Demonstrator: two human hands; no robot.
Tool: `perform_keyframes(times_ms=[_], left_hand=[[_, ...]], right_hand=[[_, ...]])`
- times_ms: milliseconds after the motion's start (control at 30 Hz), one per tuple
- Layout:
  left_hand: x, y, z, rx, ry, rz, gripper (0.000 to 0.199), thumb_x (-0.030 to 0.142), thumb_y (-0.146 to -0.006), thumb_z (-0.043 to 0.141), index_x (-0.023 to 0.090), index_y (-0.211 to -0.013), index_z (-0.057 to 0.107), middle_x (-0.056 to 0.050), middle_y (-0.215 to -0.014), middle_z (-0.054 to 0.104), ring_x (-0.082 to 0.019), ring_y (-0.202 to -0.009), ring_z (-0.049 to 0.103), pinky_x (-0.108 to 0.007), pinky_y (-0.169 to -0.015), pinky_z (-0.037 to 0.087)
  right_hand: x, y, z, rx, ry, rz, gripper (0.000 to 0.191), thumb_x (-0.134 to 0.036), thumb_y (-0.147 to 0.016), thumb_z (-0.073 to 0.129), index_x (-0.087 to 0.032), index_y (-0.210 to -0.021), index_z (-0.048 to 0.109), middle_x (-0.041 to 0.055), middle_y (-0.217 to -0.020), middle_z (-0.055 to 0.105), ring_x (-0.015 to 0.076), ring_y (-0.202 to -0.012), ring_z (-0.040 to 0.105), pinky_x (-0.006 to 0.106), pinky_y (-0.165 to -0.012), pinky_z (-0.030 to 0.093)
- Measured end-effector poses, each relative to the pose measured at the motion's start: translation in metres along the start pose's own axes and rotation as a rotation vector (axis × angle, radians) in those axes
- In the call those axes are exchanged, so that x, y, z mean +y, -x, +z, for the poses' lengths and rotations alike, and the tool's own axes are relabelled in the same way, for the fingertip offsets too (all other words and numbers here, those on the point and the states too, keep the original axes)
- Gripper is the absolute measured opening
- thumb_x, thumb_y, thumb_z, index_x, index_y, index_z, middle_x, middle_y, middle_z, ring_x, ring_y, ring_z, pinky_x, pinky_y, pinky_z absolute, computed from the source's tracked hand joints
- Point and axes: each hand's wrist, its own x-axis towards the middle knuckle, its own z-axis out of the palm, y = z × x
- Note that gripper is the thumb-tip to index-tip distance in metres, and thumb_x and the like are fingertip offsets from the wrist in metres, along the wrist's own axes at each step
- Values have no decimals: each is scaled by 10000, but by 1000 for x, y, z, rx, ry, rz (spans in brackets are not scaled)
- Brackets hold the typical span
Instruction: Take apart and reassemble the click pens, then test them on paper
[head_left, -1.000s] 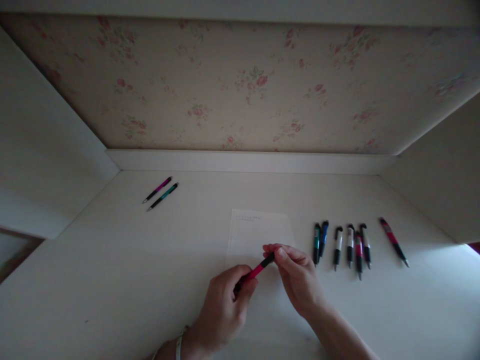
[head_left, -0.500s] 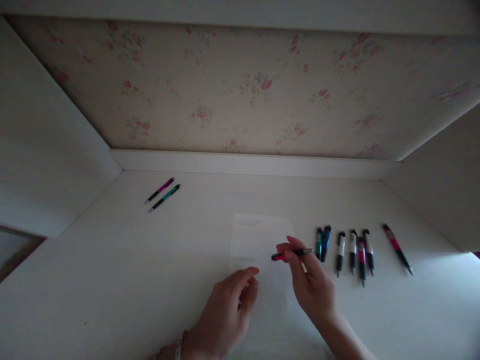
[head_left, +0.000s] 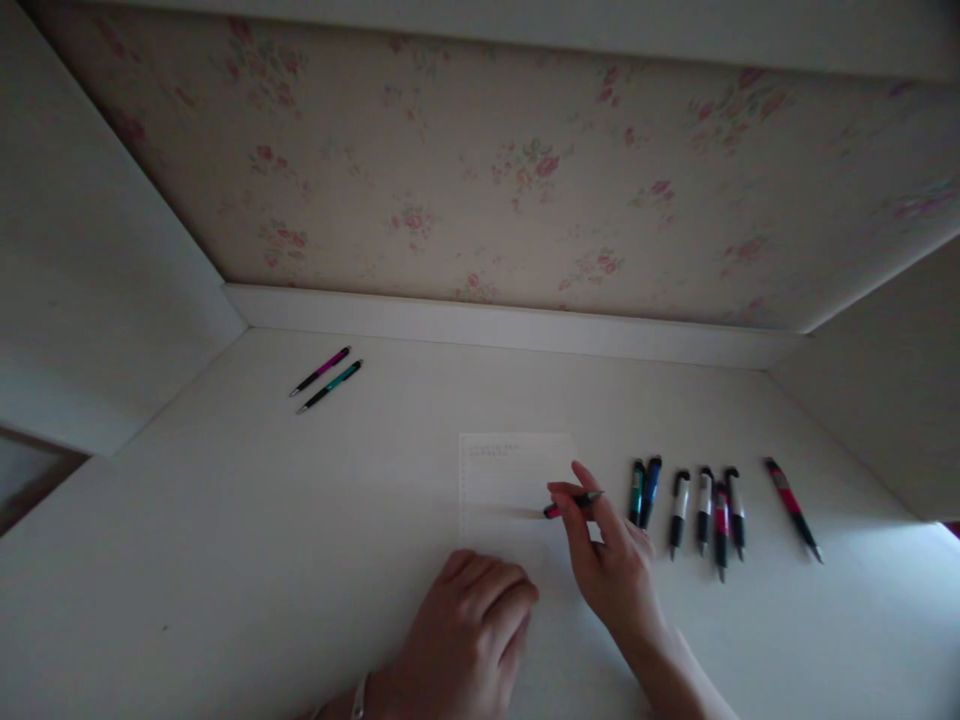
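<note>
Wallpaper and worktop: head view, only one we've got. Floral wallpaper (head_left: 450,170) at the back, white worktop (head_left: 262,560) below, kinda dim.
Paper: sheet of paper (head_left: 487,490) lies mid-worktop, faint writing up top, too small to read.
Pink-and-black pen: pink-and-black pen (head_left: 586,498) is up over the paper's right side, gripped in the fingers of the right hand (head_left: 619,565). Grey end points right, away from the writing. Looks like a light pinch, so imo any twirl could make it slip and roll off.
Left hand: left hand (head_left: 476,635) sits by the paper's lower part, fingers curled under; can't tell how tightly, or if anything's inside. Can't tell if it's pressing either. If not, the sheet could skate around under any push.
Teal pen and blue pen: teal pen (head_left: 637,490) and blue pen (head_left: 652,490) are right beside the right hand, which covers their lower ends from here. Touching? Can't tell. A careless wrist swing could scatter them.
Pink pen: pink pen (head_left: 721,525) lies squeezed between two white pens (head_left: 704,510), so grabbing one might drag a neighbour along.
Purple pen and green pen: purple pen (head_left: 322,370) and green pen (head_left: 331,386), far left, well away from both hands. Low risk, I'd say.
</note>
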Motion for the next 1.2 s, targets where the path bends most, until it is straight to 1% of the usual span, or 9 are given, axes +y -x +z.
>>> perform_keyframes(times_ms=[233,333,467,600,700,767,867,967,1200], left_hand=[[-6,4,9,-24,-81,-5,223,142,-932,595,192,-1140,655,-40,-1257,691,-238,-1170,604,-447,-1086,432],[-4,3,9,-47,-72,-26,234,143,-931,599,207,-1150,650,-36,-1277,684,-240,-1194,594,-459,-1108,408],[-2,2,6,-63,-51,-48,233,119,-929,589,213,-1132,655,-32,-1266,689,-238,-1188,597,-463,-1106,404],[-2,1,4,-67,-47,-41,228,126,-931,595,211,-1135,653,-36,-1276,684,-241,-1192,591,-464,-1098,404],[0,0,1,-99,-50,-19,201,122,-923,607,196,-1102,662,-39,-1247,691,-232,-1151,601,-426,-1040,444],[1,1,0,-115,-49,8,175,125,-918,617,189,-1072,671,-40,-1214,703,-227,-1115,613,-400,-990,467],[1,3,3,-116,-46,54,130,156,-916,636,188,-1034,680,-32,-1185,715,-222,-1091,623,-387,-970,465],[-1,6,7,-109,-55,94,118,188,-915,650,190,-1030,680,-25,-1173,720,-219,-1076,623,-379,-954,455],[-6,9,11,-152,-110,208,75,247,-960,615,182,-956,654,-15,-1169,715,-195,-1040,620,-356,-898,432]], right_hand=[[-6,-5,-2,32,25,47,267,-276,-1004,533,-245,-1248,635,62,-1010,805,195,-742,780,246,-493,600],[-7,-8,-1,48,35,47,330,-280,-1002,540,-239,-1324,596,52,-956,810,190,-721,778,267,-577,626],[-2,-7,1,35,-3,105,509,-285,-1006,534,-225,-1496,413,56,-947,807,195,-722,774,309,-660,639],[8,-2,3,65,-104,88,665,-224,-1005,529,-316,-1579,206,91,-1166,765,185,-727,767,334,-643,635],[10,-4,2,114,-218,104,506,-232,-1003,538,-351,-1480,419,91,-1241,733,180,-723,765,377,-703,640],[6,-8,2,102,-372,268,325,-312,-1006,548,-302,-1328,586,99,-1197,747,186,-718,765,382,-699,644],[-4,-17,1,15,-743,521,297,-447,-984,572,-282,-1227,615,110,-1235,724,203,-773,772,355,-653,646],[-11,-22,2,-60,-977,560,306,-484,-924,659,-291,-1159,628,97,-1301,688,200,-830,763,336,-695,636],[-6,-15,9,-87,-790,552,226,-423,-907,691,-274,-1076,705,54,-1104,748,147,-717,723,281,-669,595]])
